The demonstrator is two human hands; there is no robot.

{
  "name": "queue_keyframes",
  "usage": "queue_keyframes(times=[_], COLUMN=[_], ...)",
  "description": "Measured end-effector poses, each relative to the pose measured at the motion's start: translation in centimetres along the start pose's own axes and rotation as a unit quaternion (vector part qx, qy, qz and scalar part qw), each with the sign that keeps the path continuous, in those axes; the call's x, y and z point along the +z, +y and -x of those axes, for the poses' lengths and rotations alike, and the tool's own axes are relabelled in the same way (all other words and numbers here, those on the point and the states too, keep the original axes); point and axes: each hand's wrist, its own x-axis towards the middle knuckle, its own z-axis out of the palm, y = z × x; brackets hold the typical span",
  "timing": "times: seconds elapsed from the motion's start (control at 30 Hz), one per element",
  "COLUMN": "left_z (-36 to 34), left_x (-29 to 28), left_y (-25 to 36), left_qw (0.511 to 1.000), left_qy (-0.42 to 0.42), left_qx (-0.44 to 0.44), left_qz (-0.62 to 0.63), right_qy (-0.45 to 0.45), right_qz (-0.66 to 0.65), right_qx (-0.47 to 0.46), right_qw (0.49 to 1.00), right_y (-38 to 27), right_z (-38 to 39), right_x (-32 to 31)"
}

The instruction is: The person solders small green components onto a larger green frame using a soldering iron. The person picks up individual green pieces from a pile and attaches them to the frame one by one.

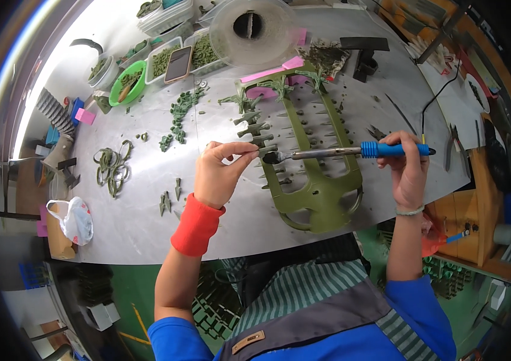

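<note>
My right hand (409, 174) grips a soldering iron by its blue handle (382, 150). Its metal shaft (330, 153) points left, and the dark tip ends close to my left fingertips. Between thumb and forefinger, my left hand (219, 171) pinches a small green wax-like piece (267, 148). Both hands are over a large olive-green frame (309, 210) with long parallel bars and rounded openings at its near end. Rows of small pointed green pieces stick out along the bars, and jagged green clusters (279, 87) sit at the far end. Whether the tip touches the piece is unclear.
Loose green pieces (178, 117) and green rings (111, 168) lie left on the metal table. Behind stand tubs of small pieces (165, 59), a phone (178, 64), a green bowl (128, 84) and a round clear container (219, 36). Pliers (449, 144) and a black cord (439, 90) are right.
</note>
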Motion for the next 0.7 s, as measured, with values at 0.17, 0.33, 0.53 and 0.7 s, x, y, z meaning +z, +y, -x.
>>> queue_keyframes(times=[0.17, 0.33, 0.53, 0.7], left_z=[-0.4, -0.1, -0.3, 2.6], left_x=[0.3, -0.4, -0.1, -8.5], left_y=[-0.3, -0.4, -0.6, -6.8], left_qw=[0.999, 0.995, 0.995, 0.966], left_qy=[-0.01, 0.0, 0.016, 0.182], left_qx=[0.0, -0.011, 0.073, -0.177], left_qz=[-0.051, -0.096, -0.07, 0.058], right_qy=[0.004, -0.033, -0.002, -0.014], right_qz=[-0.018, -0.018, 0.041, 0.038], right_qx=[0.012, -0.008, -0.03, -0.017], right_qw=[1.0, 0.999, 0.999, 0.999], right_y=[1.2, 1.2, -1.3, -1.4], right_z=[-0.4, -0.5, 0.3, 0.7], right_x=[0.8, 0.5, -1.1, -1.0])
